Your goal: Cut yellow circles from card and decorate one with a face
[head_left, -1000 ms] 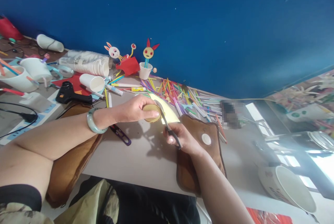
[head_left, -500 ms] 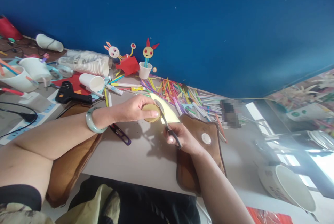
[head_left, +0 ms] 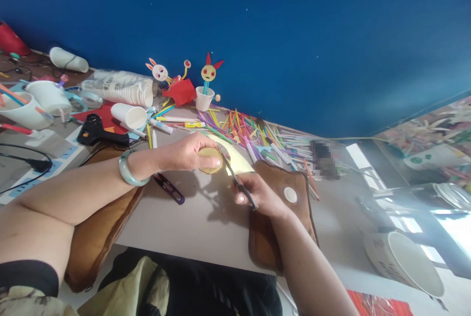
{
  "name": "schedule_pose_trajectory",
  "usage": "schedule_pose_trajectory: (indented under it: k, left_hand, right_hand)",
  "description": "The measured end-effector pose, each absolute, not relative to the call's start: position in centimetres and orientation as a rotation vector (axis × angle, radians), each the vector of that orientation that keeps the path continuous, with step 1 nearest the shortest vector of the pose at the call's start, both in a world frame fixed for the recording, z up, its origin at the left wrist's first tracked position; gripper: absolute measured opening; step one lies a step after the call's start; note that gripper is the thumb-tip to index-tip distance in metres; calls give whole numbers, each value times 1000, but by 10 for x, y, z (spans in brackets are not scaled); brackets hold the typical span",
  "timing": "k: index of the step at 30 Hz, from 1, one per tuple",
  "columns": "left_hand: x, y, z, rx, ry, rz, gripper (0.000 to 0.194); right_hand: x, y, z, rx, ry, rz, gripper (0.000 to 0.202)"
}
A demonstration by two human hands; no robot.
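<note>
My left hand (head_left: 187,153) pinches a round gold-rimmed lid (head_left: 209,152), thumb across its face. Against the lid's right side lies a sheet of pale yellow paper (head_left: 239,161), its far edge curving. My right hand (head_left: 259,193) is closed round the handles of a pair of scissors (head_left: 243,190). The scissor blades point up and left, at the paper beside the lid's rim. Whether the blade tips touch the lid I cannot tell. Below my left wrist lie purple thread snips (head_left: 171,189).
Brown cushions lie under both forearms, a white disc (head_left: 290,195) on the right cushion (head_left: 263,240). A black glue gun (head_left: 97,130), paper cups (head_left: 125,92) and coloured strips (head_left: 253,134) cover the back. A white bowl (head_left: 412,264) stands at right.
My left hand and the lid have shifted slightly left. The yellow paper has turned a little, and the scissors remain beside the lid's rim.
</note>
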State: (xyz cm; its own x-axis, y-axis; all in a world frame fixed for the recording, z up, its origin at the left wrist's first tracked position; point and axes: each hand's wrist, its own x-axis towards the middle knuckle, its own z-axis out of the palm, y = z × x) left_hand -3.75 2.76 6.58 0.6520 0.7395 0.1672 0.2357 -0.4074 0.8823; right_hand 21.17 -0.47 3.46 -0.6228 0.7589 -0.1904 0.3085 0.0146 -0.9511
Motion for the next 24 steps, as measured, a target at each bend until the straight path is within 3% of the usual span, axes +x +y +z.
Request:
schedule_pose_trajectory:
  k: [24]
  left_hand:
    - [-40,29,67,1923,788,606,24]
  right_hand:
    - [216,-1,35,-1150,-1931,1688,59]
